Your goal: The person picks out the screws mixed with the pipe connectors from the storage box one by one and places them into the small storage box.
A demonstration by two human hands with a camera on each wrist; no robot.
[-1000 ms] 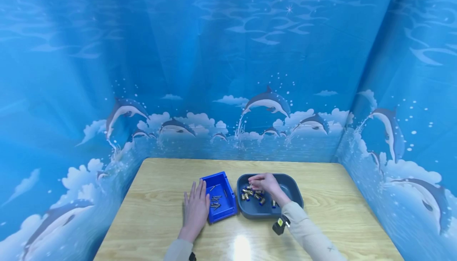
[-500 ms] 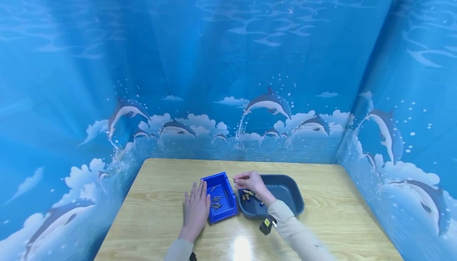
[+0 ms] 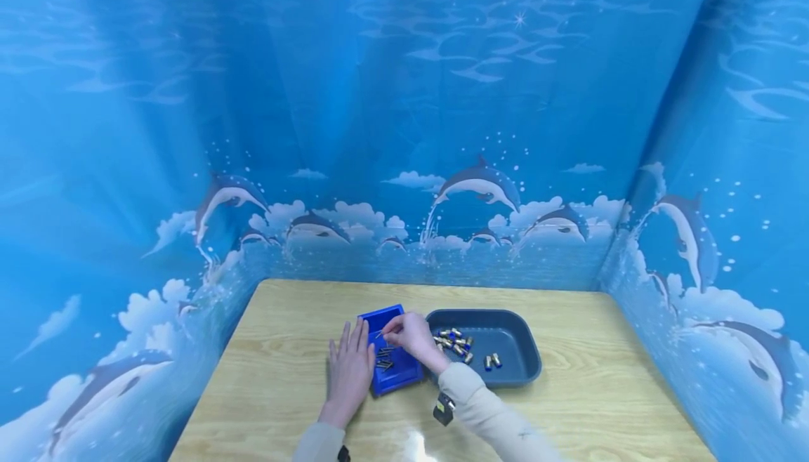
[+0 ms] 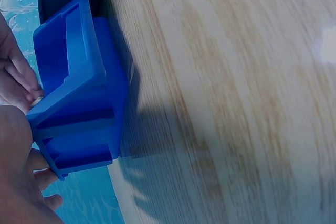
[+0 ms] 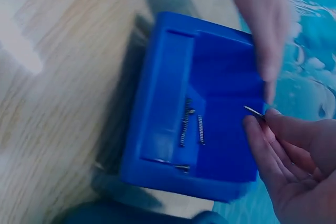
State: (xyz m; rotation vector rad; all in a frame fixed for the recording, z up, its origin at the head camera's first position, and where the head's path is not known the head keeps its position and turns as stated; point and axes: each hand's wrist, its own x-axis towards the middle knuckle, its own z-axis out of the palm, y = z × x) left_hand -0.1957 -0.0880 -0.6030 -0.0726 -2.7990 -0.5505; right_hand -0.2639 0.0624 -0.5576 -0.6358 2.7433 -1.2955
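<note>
My right hand (image 3: 413,339) is over the blue bin (image 3: 399,379) and pinches a screw (image 5: 254,112) between thumb and index finger, as the right wrist view shows. Several more screws (image 5: 201,129) lie on the bin's floor. Against the bin's left side rests my left hand (image 3: 350,374), its fingers straight and pointing away from me. The left wrist view shows the bin from outside, with part of the left hand (image 4: 16,156) along its edge.
A dark grey tray (image 3: 518,342) stands just right of the bin. It holds several brass-coloured fittings with blue ends (image 3: 458,348). Both containers are on a wooden table (image 3: 284,335), with a blue dolphin curtain (image 3: 404,132) around its back and sides.
My right hand has moved left from the grey tray to above the blue bin, carrying the screw. The left hand has stayed at the bin's side.
</note>
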